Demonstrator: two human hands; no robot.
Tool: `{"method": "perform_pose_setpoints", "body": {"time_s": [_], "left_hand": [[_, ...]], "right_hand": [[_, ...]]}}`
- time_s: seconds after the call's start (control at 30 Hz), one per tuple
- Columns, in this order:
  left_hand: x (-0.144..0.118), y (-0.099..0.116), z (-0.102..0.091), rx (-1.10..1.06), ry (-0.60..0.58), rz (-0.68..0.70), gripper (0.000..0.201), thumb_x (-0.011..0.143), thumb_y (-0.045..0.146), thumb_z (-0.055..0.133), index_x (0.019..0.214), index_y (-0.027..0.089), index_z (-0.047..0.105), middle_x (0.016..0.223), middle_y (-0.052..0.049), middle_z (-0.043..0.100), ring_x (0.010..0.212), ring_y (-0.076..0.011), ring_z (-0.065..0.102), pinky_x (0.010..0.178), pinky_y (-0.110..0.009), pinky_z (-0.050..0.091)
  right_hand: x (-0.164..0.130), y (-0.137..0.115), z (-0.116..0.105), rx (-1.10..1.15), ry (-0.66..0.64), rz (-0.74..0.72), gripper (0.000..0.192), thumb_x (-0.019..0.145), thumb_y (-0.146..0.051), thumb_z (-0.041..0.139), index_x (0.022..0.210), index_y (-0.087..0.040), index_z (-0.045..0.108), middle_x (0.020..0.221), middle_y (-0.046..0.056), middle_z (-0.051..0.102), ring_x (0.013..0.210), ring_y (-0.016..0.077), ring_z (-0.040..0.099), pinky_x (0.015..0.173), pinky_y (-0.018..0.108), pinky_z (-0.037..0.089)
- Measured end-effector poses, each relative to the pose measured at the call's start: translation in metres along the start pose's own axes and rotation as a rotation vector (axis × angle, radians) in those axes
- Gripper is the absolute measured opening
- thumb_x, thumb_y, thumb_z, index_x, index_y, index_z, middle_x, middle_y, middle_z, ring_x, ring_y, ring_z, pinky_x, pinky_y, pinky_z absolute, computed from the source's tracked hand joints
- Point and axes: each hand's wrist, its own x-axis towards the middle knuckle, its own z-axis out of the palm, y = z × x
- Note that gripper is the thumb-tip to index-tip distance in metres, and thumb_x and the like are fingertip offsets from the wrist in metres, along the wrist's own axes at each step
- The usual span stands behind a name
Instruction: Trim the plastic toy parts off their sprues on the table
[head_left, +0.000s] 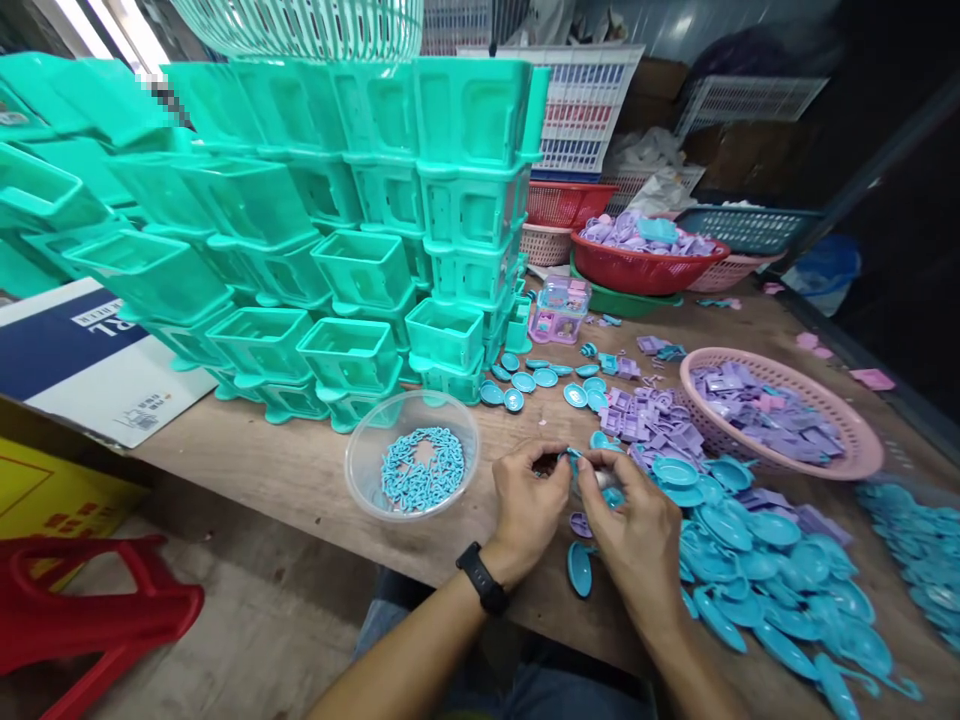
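My left hand (pixel 529 508) and my right hand (pixel 631 515) meet over the table, fingertips closed on a small blue plastic piece (pixel 573 455) between them. The fingers hide most of it, so its full shape cannot be made out. Just below the hands lie a blue oval plastic dish (pixel 580 570) and a small purple part (pixel 579 524). To the left stands a clear plastic bowl (pixel 358 470) holding many small blue hook-like pieces (pixel 424 470). Right of my right hand spreads a heap of blue oval plastic parts (pixel 765 560), some with curved handles.
Stacked green plastic boxes (pixel 352 350) rise behind the clear bowl. Purple parts (pixel 652 420) lie beyond my hands, beside a pink basket (pixel 855 440) of similar parts. A red basket (pixel 637 268) and a small purple toy house (pixel 559 310) stand farther back. A red stool (pixel 97 610) is at lower left.
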Motion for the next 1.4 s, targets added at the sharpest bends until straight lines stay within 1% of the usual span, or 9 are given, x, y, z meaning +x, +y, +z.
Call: {"method": "perform_pose_setpoints", "body": {"time_s": [0.27, 0.47, 0.53, 0.7, 0.8, 0.93, 1.03, 1.2, 1.4], "left_hand": [[0.0, -0.009, 0.002, 0.102, 0.022, 0.145, 0.014, 0.079, 0.006, 0.068, 0.087, 0.015, 0.076, 0.084, -0.006, 0.079, 0.074, -0.0178, 0.074, 0.071, -0.028, 0.059], [0.002, -0.017, -0.004, 0.363, -0.066, 0.551, 0.022, 0.085, 0.002, 0.056, 0.09, 0.017, 0.071, 0.085, -0.006, 0.075, 0.08, -0.0198, 0.071, 0.073, -0.031, 0.059], [0.003, -0.02, -0.004, 0.413, -0.075, 0.603, 0.022, 0.086, 0.002, 0.053, 0.09, 0.017, 0.069, 0.084, -0.007, 0.074, 0.079, -0.0204, 0.07, 0.073, -0.031, 0.058], [0.004, -0.024, -0.001, 0.41, -0.163, 0.532, 0.018, 0.091, 0.007, 0.053, 0.093, 0.017, 0.067, 0.088, -0.007, 0.072, 0.081, -0.0197, 0.069, 0.073, -0.03, 0.058], [0.017, -0.019, -0.001, 0.415, -0.25, 0.472, 0.019, 0.098, 0.018, 0.054, 0.113, 0.017, 0.066, 0.098, -0.007, 0.073, 0.088, -0.019, 0.069, 0.082, -0.03, 0.058], [0.053, -0.011, -0.001, 0.828, -0.173, 0.34, 0.039, 0.097, 0.013, 0.05, 0.136, 0.008, 0.056, 0.129, -0.019, 0.064, 0.119, -0.0299, 0.059, 0.105, -0.045, 0.049], [0.078, -0.01, 0.003, 1.086, -0.158, 0.122, 0.039, 0.09, 0.01, 0.056, 0.128, 0.002, 0.061, 0.137, -0.025, 0.057, 0.125, -0.0364, 0.053, 0.104, -0.048, 0.046], [0.084, -0.016, 0.004, 1.171, -0.19, 0.044, 0.024, 0.092, 0.017, 0.056, 0.109, 0.012, 0.073, 0.142, -0.019, 0.054, 0.127, -0.036, 0.051, 0.102, -0.047, 0.046], [0.075, -0.024, -0.001, 1.177, -0.224, 0.124, 0.028, 0.099, 0.029, 0.049, 0.107, 0.016, 0.072, 0.129, -0.017, 0.062, 0.123, -0.035, 0.05, 0.098, -0.049, 0.045]], "right_hand": [[0.002, 0.005, 0.003, -0.013, -0.012, -0.061, 0.021, 0.099, -0.035, 0.052, 0.09, -0.021, 0.065, 0.081, 0.002, 0.072, 0.068, 0.0167, 0.066, 0.063, 0.027, 0.047], [0.007, 0.005, 0.003, -0.032, -0.06, -0.067, 0.023, 0.096, -0.033, 0.05, 0.082, -0.021, 0.063, 0.075, 0.002, 0.07, 0.066, 0.0177, 0.066, 0.062, 0.027, 0.045], [0.008, 0.006, 0.006, -0.022, -0.075, -0.036, 0.022, 0.094, -0.032, 0.05, 0.081, -0.021, 0.064, 0.072, 0.002, 0.07, 0.061, 0.0167, 0.064, 0.058, 0.027, 0.042], [0.012, 0.016, 0.01, 0.019, -0.076, 0.0, 0.024, 0.093, -0.035, 0.05, 0.081, -0.022, 0.066, 0.071, 0.002, 0.072, 0.053, 0.0162, 0.062, 0.055, 0.027, 0.041], [0.02, 0.033, -0.004, -0.042, -0.056, -0.005, 0.027, 0.092, -0.039, 0.05, 0.082, -0.022, 0.068, 0.073, 0.003, 0.073, 0.057, 0.0186, 0.064, 0.058, 0.029, 0.043], [0.03, 0.065, -0.039, -0.342, 0.044, 0.041, 0.038, 0.093, -0.043, 0.044, 0.09, -0.019, 0.074, 0.086, 0.012, 0.075, 0.073, 0.0279, 0.068, 0.067, 0.038, 0.047], [0.031, 0.08, -0.05, -0.468, 0.062, 0.026, 0.045, 0.095, -0.044, 0.041, 0.095, -0.016, 0.077, 0.094, 0.017, 0.074, 0.085, 0.0334, 0.067, 0.076, 0.045, 0.048], [0.015, 0.059, -0.014, -0.18, -0.132, -0.088, 0.03, 0.096, -0.033, 0.051, 0.093, -0.02, 0.077, 0.093, 0.01, 0.074, 0.089, 0.0263, 0.067, 0.081, 0.039, 0.047], [0.003, 0.012, 0.037, -0.362, -0.411, -0.061, 0.015, 0.093, -0.021, 0.062, 0.094, -0.024, 0.077, 0.098, 0.007, 0.074, 0.099, 0.0276, 0.065, 0.079, 0.038, 0.037]]}}
